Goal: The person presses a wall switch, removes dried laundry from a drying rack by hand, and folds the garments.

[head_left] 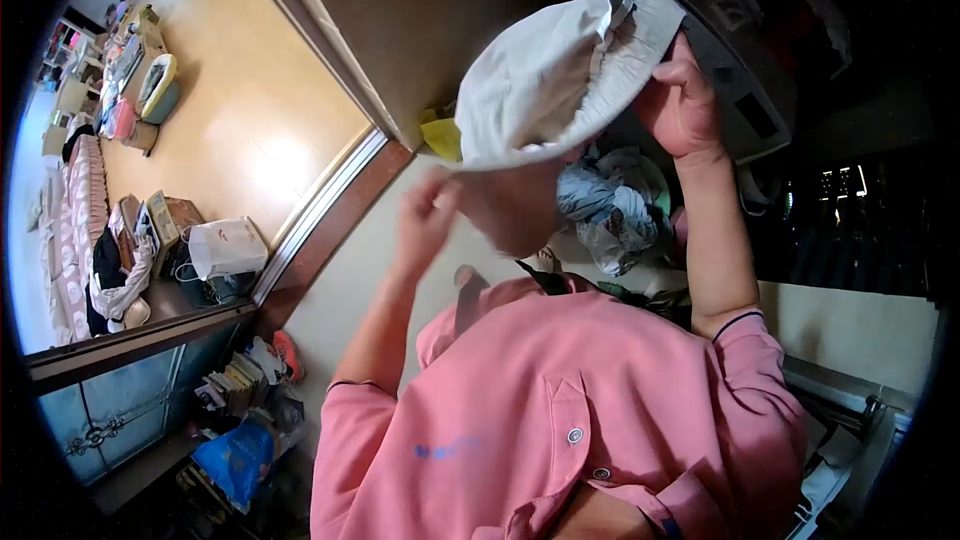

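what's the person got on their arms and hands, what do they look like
Short pink sleeves with a thin dark trim at the edge; below them the forearms are bare. The right hand shows nothing worn on it. The left hand looks ungloved too, but it is too blurred to show small details.

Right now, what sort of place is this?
It looks like somebody's home, probably beside a doorway. You can see a pink patterned cover in the bright room, clothes piled near it, and a row of books on this side.
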A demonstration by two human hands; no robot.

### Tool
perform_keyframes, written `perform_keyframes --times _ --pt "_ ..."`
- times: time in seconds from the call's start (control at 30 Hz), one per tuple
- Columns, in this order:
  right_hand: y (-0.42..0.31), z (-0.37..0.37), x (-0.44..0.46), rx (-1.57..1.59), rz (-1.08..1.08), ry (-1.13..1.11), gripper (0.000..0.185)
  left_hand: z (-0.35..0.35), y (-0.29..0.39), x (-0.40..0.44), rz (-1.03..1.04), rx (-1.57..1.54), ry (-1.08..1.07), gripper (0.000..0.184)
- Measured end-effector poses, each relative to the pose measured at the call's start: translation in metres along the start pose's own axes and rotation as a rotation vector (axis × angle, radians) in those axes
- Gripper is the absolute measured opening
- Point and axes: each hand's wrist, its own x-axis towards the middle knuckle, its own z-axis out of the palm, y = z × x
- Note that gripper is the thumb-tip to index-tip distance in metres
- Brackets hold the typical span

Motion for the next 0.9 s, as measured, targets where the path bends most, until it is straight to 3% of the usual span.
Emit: perform_keyframes --times 0.03,0.07,0.1,0.2,0.3,0.4,0.53,0.67,0.77,0.87,0.9 --pt "-0.002 -0.009 0.000 -0.019 0.012 -0.040 0.075 -0.005 0.001 0.014 -0.053 -0.163 0.173 0.016" --pt "0.001 -0.014 -0.001 -0.050 -0.027 -0.017 0.078 -0.012 0.013 0.027 -0.107 -0.393 0.208 0.018" --pt "0.008 -0.022 -0.003 -0.256 -0.066 0.098 0.078 -0.013 0.027 0.036 -0.182 -0.538 0.271 0.016" --pt "0.033 -0.062 -0.006 -1.282 -0.173 0.279 0.080 -0.013 0.036 0.058 -0.104 -0.763 0.297 0.014" --pt "0.053 -0.090 0.000 -1.634 -0.536 0.271 0.076 -0.012 0.042 0.069 -0.022 -0.758 0.267 0.020" --pt "0.060 -0.106 0.001 -1.534 -0.459 0.334 0.067 -0.005 0.059 0.071 0.009 -0.717 0.213 0.024" --pt "0.043 -0.098 0.000 -0.960 -0.205 0.335 0.048 -0.003 0.054 0.077 -0.095 -0.853 0.219 0.028" --pt "0.030 -0.088 -0.004 -0.880 -0.053 0.184 0.032 0.000 0.062 0.074 -0.179 -0.928 0.267 0.031" --pt "0.029 -0.079 -0.009 -0.187 0.083 0.257 0.036 0.000 0.068 0.073 -0.205 -0.925 0.326 0.034" --pt "0.031 -0.098 -0.012 0.101 0.079 0.180 0.043 -0.014 0.077 0.078 -0.223 -0.923 0.335 0.033" --pt "0.031 -0.102 -0.013 0.177 0.088 0.145 0.044 -0.024 0.069 0.081 -0.191 -0.778 0.392 0.032"
